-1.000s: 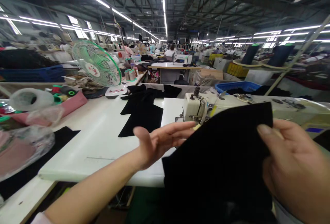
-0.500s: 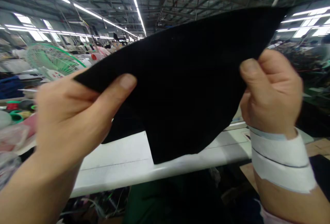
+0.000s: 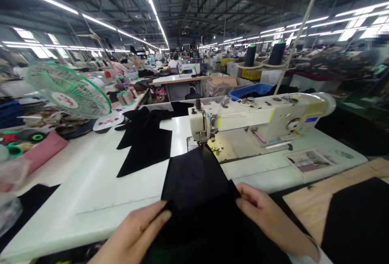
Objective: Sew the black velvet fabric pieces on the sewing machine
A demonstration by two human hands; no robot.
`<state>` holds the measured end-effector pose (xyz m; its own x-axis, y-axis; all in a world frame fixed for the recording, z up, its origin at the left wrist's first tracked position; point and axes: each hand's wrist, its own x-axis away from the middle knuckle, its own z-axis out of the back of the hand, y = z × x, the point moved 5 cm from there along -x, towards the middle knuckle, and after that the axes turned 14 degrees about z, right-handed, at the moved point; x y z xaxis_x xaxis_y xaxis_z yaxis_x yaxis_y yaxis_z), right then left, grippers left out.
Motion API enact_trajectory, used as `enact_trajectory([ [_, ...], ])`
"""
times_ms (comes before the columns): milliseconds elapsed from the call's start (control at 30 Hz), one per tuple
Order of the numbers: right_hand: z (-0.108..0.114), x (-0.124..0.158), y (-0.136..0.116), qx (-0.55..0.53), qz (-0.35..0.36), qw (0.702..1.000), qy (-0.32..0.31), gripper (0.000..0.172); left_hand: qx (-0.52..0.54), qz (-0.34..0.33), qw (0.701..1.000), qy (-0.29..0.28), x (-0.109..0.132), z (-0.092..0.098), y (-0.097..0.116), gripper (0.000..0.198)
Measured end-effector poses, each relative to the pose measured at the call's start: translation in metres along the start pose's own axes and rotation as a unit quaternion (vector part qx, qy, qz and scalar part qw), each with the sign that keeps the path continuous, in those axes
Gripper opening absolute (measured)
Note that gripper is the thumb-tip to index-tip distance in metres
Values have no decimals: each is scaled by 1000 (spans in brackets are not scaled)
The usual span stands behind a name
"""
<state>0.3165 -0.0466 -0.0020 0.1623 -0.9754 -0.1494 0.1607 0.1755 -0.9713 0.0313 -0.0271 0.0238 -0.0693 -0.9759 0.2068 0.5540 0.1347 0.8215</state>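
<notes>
Before the sewing machine (image 3: pixel 243 120), black fabric (image 3: pixel 194 187) runs lengthwise toward it. Left hand (image 3: pixel 136 231) and right hand (image 3: pixel 264 211) rest fingers-together on its edges.

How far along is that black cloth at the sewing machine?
Looks done: black pieces lie on the white table. In hand: the left hand and right hand are on a black cloth, its tip at the sewing machine. Left: another black piece lies on the wooden board.

Matt black cloth (image 3: pixel 194 183) is draping over the smooth, glossy desk (image 3: pixel 91 191), the sewing machine (image 3: pixel 258 120) is gleaming in painted metal, and the board (image 3: pixel 319 199) is showing bare wood!
</notes>
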Motion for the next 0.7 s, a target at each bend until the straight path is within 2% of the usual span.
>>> enact_trajectory([
  [67, -10, -24, 17, 31, 19, 998, 53, 18, -67, -6, 998, 12, -34, -3, 13, 31],
  [100, -15, -37, 25, 48, 28, 996, 71, 18, -110, -13, 993, 35, -51, -4, 18, 33],
  [167, -21, -61, 37, 95, 50, 989, 104, 20, -228, -12, 968, 106, -80, -6, 22, 29],
  [200, -23, -72, 42, 128, 67, 982, 120, 20, -295, -6, 946, 137, -92, -8, 22, 29],
  [300, -29, -101, 49, 265, 131, 945, 140, 11, -454, 2, 872, 183, -112, -17, 14, 26],
  [367, -34, -117, 53, 352, 146, 915, 133, 3, -490, 5, 849, 199, -118, -21, 7, 25],
  [400, -36, -123, 56, 380, 142, 905, 129, 2, -488, 12, 847, 208, -120, -21, 3, 26],
  [467, -39, -133, 62, 399, 125, 900, 123, 5, -451, 19, 869, 205, -123, -22, -6, 24],
  [533, -40, -137, 66, 365, 123, 915, 122, 8, -363, -5, 914, 183, -124, -23, -11, 12],
  [600, -37, -135, 68, 276, 134, 941, 143, 9, -224, -36, 957, 183, -121, -17, -12, 6],
  [667, -31, -126, 66, 140, 148, 966, 161, 8, -67, -32, 980, 183, -114, -6, -12, 9],
  [700, -29, -121, 64, 69, 151, 973, 160, 17, 2, -19, 986, 168, -110, -1, -11, 15],
])
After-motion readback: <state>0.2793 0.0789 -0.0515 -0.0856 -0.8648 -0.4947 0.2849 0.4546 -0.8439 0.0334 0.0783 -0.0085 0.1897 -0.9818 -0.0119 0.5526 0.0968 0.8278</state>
